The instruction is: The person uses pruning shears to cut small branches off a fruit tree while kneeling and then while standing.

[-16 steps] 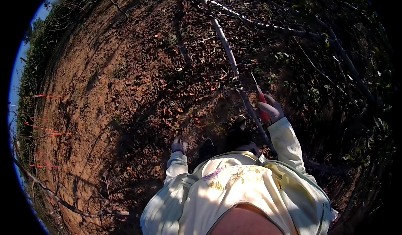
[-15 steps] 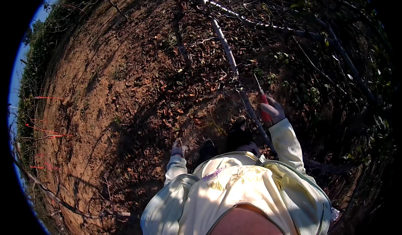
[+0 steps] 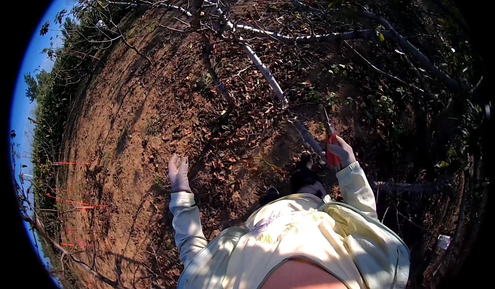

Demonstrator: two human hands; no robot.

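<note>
My gloved right hand (image 3: 344,151) grips a red-handled cutting tool (image 3: 332,143), its narrow, pointed blade angled up and away from me. Whether it is a saw or shears I cannot tell. Just left of the tool, a pale grey branch (image 3: 305,134) slants from near my feet up to the far middle. My left hand (image 3: 179,173), in a light glove, is held out to the left above the soil. Its fingers stretch forward and nothing shows in them.
Forked bare limbs (image 3: 304,38) cross the far side and run off right into shade. Dry leaves (image 3: 227,150) cover brown soil. Red strips (image 3: 77,204) hang among twigs at left, and a curved branch (image 3: 77,260) lies low left. My dark shoes (image 3: 304,161) show below.
My left hand has swung outward to the left, away from my body. My right hand, still gripping the tool, sits slightly lower and farther right. The view has shifted.
</note>
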